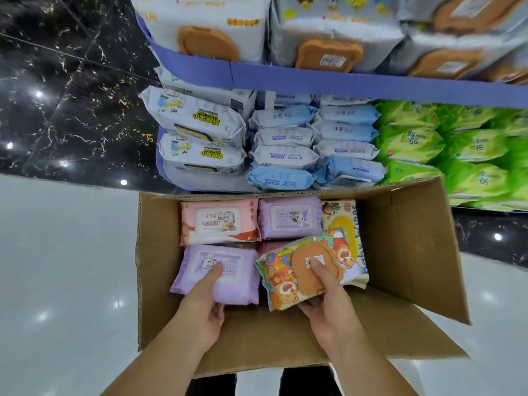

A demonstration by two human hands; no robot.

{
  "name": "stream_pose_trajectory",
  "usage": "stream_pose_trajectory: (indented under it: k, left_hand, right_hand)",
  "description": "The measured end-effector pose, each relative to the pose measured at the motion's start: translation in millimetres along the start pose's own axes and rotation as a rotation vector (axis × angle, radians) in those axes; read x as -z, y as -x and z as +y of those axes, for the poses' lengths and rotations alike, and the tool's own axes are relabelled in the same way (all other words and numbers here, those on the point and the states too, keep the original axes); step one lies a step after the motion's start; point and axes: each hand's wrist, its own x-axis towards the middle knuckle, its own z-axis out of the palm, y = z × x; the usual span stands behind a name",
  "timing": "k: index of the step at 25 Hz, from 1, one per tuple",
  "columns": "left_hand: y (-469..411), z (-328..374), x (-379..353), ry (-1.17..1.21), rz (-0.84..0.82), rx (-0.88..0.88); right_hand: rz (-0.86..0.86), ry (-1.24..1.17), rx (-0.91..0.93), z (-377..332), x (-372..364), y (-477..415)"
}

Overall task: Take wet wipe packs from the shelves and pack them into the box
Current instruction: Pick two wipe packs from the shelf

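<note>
Gripped at its near edge by the right hand point(325, 305), thumb on top: bear-print pack point(288, 284). Lilac pack point(228, 284) was held likewise by the left hand point(204, 308). Both lay inside the box point(405, 247). Packs were judged soft, film-slick and moderately heavy, so edge holds suit.

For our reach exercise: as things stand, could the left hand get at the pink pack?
Probably yes: the pink pack lies uncovered just beyond the left hand, which must first release the near purple pack.
</note>
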Motion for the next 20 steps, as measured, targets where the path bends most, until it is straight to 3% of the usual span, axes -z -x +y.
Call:
stream_pose_trajectory:
  k: [2,7,15,20]
  left_hand:
    - [40.3,9.3,3.9,-0.058,-0.025,-0.104]
    - [176.0,72.0,-19.5,-0.320,-0.318,-0.413]
    - [397.2,200.5,-59.2,-0.649,-0.449,-0.825]
    - [476.2,255.5,-50.2,-0.816,-0.479,-1.082]
  right_hand:
    - [-0.030,0.061,0.071,-22.0,1.6,35.8]
    - [-0.100,0.147,0.238,-97.3,-17.8,152.5]
    - [-0.155,0.163,0.508,-204.9,-68.2,352.6]
    - [-0.136,0.307,0.645,-241.3,-88.5,421.7]
